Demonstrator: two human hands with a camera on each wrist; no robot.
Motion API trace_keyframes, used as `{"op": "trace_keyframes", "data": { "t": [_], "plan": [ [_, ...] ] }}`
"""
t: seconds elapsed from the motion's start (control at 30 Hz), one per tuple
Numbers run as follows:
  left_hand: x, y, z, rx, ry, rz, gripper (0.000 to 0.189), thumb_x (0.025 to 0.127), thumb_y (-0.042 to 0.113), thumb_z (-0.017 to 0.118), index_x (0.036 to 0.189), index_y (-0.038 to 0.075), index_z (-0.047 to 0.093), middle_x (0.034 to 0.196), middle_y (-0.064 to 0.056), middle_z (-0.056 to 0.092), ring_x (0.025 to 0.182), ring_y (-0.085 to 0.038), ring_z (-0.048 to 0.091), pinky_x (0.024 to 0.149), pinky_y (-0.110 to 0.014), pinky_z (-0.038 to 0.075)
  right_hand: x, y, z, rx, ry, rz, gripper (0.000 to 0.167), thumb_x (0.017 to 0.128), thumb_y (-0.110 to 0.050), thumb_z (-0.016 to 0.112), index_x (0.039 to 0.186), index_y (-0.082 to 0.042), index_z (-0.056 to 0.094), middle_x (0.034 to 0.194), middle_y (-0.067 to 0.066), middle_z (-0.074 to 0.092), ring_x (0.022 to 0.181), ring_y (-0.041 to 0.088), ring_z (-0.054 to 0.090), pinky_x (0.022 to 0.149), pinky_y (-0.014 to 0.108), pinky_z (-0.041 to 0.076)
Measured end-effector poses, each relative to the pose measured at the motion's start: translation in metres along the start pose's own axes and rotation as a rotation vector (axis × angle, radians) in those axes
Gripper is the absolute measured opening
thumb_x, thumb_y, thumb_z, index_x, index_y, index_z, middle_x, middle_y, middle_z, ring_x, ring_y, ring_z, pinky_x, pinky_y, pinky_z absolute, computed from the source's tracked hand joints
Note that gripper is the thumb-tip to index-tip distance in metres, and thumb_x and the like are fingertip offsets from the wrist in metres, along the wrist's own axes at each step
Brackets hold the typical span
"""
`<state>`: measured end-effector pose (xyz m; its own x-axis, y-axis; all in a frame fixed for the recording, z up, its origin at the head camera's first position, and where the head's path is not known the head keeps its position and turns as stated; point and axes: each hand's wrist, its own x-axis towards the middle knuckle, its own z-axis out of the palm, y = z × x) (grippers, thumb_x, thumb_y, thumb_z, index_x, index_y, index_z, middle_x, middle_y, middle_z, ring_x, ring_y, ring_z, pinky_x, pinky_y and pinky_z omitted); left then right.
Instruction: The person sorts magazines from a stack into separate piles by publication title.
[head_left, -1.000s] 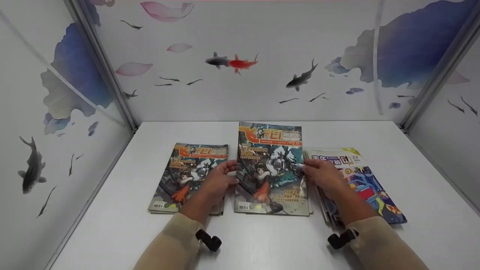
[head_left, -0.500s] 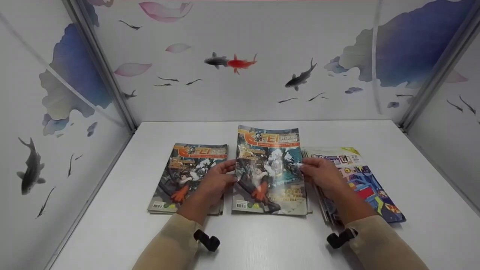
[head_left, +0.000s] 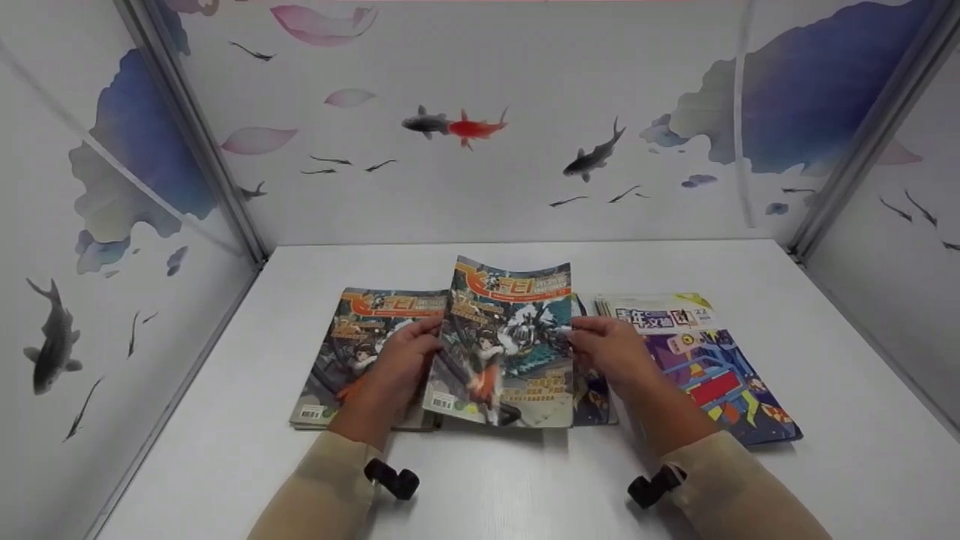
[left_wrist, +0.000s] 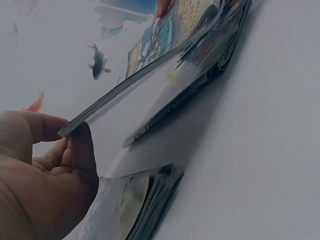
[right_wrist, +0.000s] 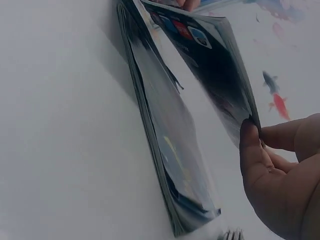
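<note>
Both hands hold one magazine with an orange title and a comic-style cover, raised above the table. My left hand pinches its left edge between thumb and fingers; my right hand pinches the right edge. The magazine bows slightly, and its dark back shows in the right wrist view. Beneath it lies another magazine stack, mostly hidden, with a dark blue cover showing at the right. A stack topped by a magazine with the same cover lies to the left, partly behind my left hand and the held magazine.
To the right lies a magazine stack with a purple and blue cover, partly behind the right forearm. The white table is enclosed by white panels painted with fish and petals. Metal posts stand at the corners.
The held magazine has moved left with both hands, rising and tilting away from the middle stack. A dark blue cover beneath it now shows, and it overlaps the left stack in the head view.
</note>
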<state>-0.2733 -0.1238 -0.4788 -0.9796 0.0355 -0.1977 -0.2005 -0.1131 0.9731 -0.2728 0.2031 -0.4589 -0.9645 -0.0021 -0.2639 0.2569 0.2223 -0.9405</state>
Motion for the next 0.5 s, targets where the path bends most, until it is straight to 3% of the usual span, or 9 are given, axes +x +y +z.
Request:
{"op": "trace_keyframes", "data": {
  "t": [0.2,0.33,0.4,0.5],
  "plan": [
    [-0.005,0.0,-0.029,0.01,0.032,0.008,0.049,0.104,0.003,0.057,0.152,0.008,0.059,0.162,-0.014,0.053,0.146,-0.029,0.053,0.111,-0.036,0.049,-0.005,-0.006,0.032,0.032,-0.001,-0.002,0.042,0.107,-0.028,0.067,0.148,-0.018,0.064,0.134,0.008,0.075,0.106,0.021,0.077,0.106,0.043,0.061],
    [-0.01,0.003,-0.049,0.018,0.039,0.03,0.051,0.106,0.003,0.054,0.156,0.005,0.053,0.169,-0.016,0.043,0.156,-0.031,0.041,0.124,-0.042,0.039,-0.007,-0.011,0.054,0.09,-0.012,-0.025,0.038,0.107,-0.025,0.068,0.144,-0.019,0.068,0.13,0.007,0.076,0.107,0.021,0.076,0.108,0.048,0.059],
    [-0.012,0.004,-0.06,0.03,0.049,0.039,0.051,0.107,0.002,0.052,0.158,0.003,0.05,0.171,-0.017,0.039,0.158,-0.032,0.038,0.125,-0.042,0.038,-0.007,-0.013,0.066,0.127,-0.025,-0.041,0.037,0.106,-0.022,0.068,0.143,-0.016,0.068,0.129,0.008,0.076,0.105,0.021,0.075,0.105,0.046,0.06],
    [-0.015,0.006,-0.076,0.067,0.081,0.032,0.05,0.108,0.005,0.052,0.158,0.005,0.051,0.17,-0.016,0.041,0.156,-0.03,0.041,0.116,-0.031,0.044,-0.007,-0.014,0.084,0.176,-0.05,-0.067,0.04,0.106,-0.017,0.067,0.146,-0.01,0.065,0.13,0.012,0.075,0.102,0.02,0.075,0.097,0.039,0.064]
  ]
}}
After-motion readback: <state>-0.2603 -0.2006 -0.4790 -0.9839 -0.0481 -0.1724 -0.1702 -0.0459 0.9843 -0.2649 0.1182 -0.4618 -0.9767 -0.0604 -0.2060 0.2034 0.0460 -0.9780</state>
